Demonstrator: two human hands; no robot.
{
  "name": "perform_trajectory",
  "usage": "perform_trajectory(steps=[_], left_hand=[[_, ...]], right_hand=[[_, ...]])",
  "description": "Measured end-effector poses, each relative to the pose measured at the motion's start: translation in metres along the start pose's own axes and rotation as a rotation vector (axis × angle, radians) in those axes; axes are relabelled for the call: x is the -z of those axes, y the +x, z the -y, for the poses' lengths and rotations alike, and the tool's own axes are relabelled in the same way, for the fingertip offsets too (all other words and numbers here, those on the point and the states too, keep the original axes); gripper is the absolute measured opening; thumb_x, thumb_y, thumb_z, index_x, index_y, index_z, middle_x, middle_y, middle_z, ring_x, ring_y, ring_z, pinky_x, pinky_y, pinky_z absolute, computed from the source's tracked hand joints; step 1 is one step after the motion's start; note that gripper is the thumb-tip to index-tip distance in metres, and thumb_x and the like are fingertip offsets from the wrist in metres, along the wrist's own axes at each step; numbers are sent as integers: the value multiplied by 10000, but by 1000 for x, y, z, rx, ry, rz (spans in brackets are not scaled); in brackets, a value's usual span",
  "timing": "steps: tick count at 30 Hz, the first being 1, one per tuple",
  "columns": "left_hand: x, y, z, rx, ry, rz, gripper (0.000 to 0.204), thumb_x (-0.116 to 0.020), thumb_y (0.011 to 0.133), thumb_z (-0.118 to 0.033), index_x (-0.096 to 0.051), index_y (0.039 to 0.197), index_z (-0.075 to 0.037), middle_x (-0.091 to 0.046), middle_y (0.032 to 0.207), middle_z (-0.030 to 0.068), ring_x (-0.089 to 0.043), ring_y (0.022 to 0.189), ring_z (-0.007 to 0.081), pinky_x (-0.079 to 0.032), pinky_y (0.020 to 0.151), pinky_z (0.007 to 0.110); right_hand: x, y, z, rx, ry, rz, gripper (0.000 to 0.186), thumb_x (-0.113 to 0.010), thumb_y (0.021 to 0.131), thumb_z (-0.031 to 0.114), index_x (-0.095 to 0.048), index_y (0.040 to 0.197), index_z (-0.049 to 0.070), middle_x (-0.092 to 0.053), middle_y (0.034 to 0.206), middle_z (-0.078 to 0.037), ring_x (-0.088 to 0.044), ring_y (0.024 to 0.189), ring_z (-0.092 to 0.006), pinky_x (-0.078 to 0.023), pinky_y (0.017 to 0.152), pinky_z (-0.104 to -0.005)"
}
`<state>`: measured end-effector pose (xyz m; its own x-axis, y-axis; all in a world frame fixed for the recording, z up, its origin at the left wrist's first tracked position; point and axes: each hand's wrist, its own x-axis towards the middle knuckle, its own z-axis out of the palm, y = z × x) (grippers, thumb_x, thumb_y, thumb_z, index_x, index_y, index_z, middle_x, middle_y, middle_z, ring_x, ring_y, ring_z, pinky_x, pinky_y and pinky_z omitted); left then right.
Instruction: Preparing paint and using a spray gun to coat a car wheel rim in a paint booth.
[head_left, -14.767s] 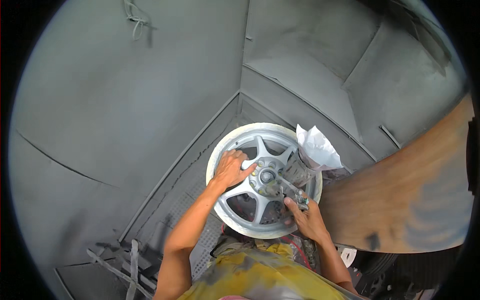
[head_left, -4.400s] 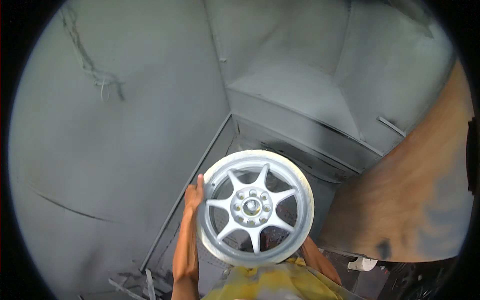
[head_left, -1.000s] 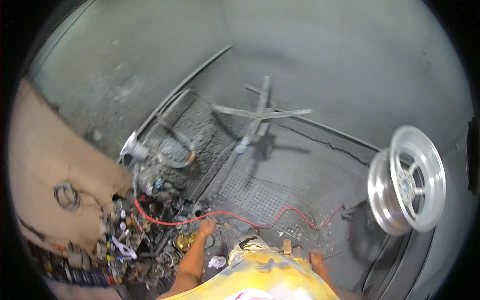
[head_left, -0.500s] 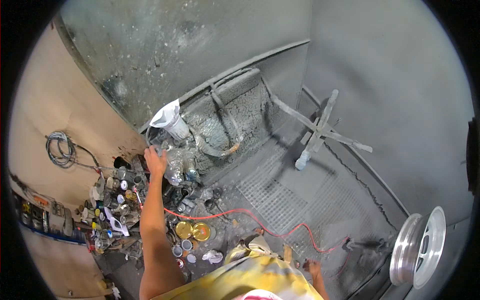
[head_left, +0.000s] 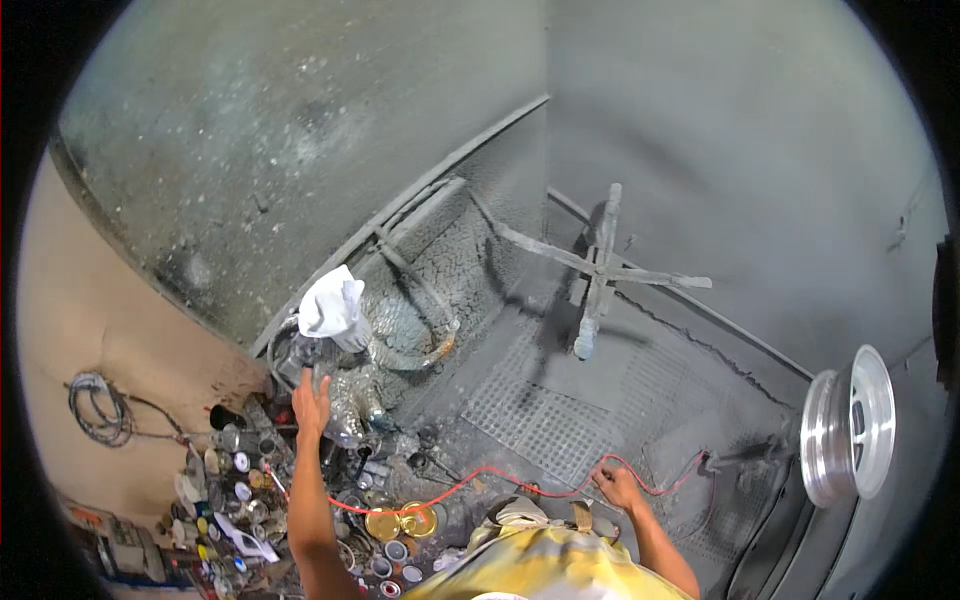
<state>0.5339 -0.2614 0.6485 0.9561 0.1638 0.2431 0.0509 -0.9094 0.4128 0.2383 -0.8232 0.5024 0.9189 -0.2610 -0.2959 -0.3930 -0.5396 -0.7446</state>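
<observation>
The person's left hand [head_left: 312, 405] stretches toward a paper-topped cup [head_left: 350, 336] left of the frame's centre, its fingers extended and slightly apart, the tips just below the dark fitting beside the cup. From my remote post, I cannot tell whether they touch it. White paper [head_left: 332, 302] flares from the cup's top. Near the lower centre, the right hand [head_left: 618, 485] is curled at a red hose [head_left: 470, 482]; I cannot make out whether its fingers are clamped on it. The hose snakes across the lower half of the frame, over a grey floor [head_left: 690, 400].

I see a crossed stand [head_left: 598, 270] right of the upper centre and a shiny wheel [head_left: 850, 430] on its edge at the right. Two gold lids [head_left: 419, 519] sit side by side at lower centre-left, near clutter, and a dark coil [head_left: 100, 410] hangs against a tan panel [head_left: 190, 345] at the left.
</observation>
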Motion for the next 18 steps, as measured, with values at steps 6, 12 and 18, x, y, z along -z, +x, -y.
perform_trajectory(steps=[6,12,18], left_hand=[[8,-31,-48,-107,-233,51,370,-677,920,-262,-555,1142,8,-653,927,301,-611,877,493,-464,760,517],[-1,-85,-196,-132,-706,361,239,-637,973,-221,-508,985,-20,-623,751,65,-590,582,133,-470,525,310],[-21,-172,-377,-322,-979,601,193,-588,987,-140,-485,1078,-4,-619,857,76,-597,672,123,-494,582,294]], right_hand=[[39,30,186,250,-13,90,299,-637,946,318,-711,1037,43,-666,969,-164,-670,846,-323,-528,780,-414],[60,24,265,572,124,-35,374,-642,955,329,-638,1193,39,-580,1071,-193,-601,996,-355,-493,857,-434],[137,4,251,717,1,-698,551,-731,880,292,-563,1277,-51,-584,1059,-233,-613,938,-350,-523,807,-407]])
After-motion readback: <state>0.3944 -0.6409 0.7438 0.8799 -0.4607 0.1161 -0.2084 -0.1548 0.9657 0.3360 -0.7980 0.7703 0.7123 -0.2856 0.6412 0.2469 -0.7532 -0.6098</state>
